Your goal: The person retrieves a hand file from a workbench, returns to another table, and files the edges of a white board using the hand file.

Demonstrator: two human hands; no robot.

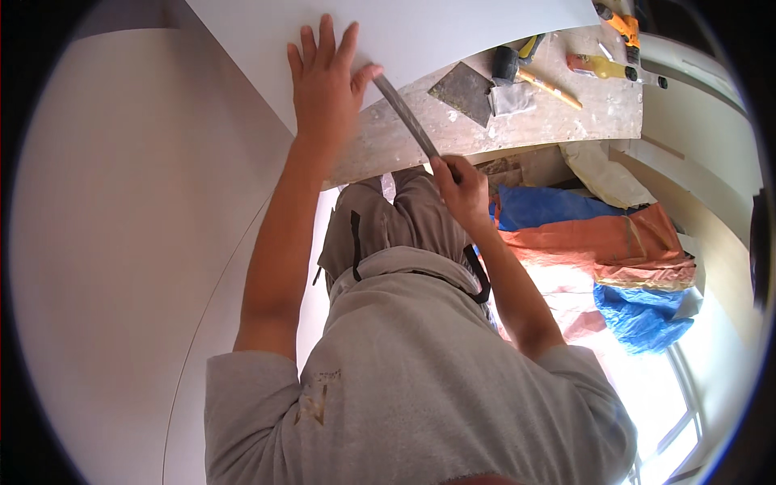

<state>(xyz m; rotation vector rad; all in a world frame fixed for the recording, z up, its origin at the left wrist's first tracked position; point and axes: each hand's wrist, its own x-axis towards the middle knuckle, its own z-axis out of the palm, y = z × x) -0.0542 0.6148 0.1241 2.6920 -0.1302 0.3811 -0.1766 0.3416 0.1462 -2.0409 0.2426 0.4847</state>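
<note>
My left hand (323,93) lies with fingers spread on a large white board (436,24), near the board's lower edge. Its thumb is beside or touching the upper end of a long grey metal bar (404,113), perhaps a file; I cannot tell whether it presses on it. The bar slants along that edge, down to my right hand (461,190), whose fingers are wrapped round its lower end. The board rests on a paint-spattered wooden bench (380,149). To the right on the bench are a dark square plate (461,94) and a black-headed mallet (504,65).
More tools, bottles (598,66) and a folded grey cloth (511,99) are on the bench. Blue and orange tarps (582,238) lie below at right, near a bright window (663,412). A tall pale panel (113,242) fills the left side.
</note>
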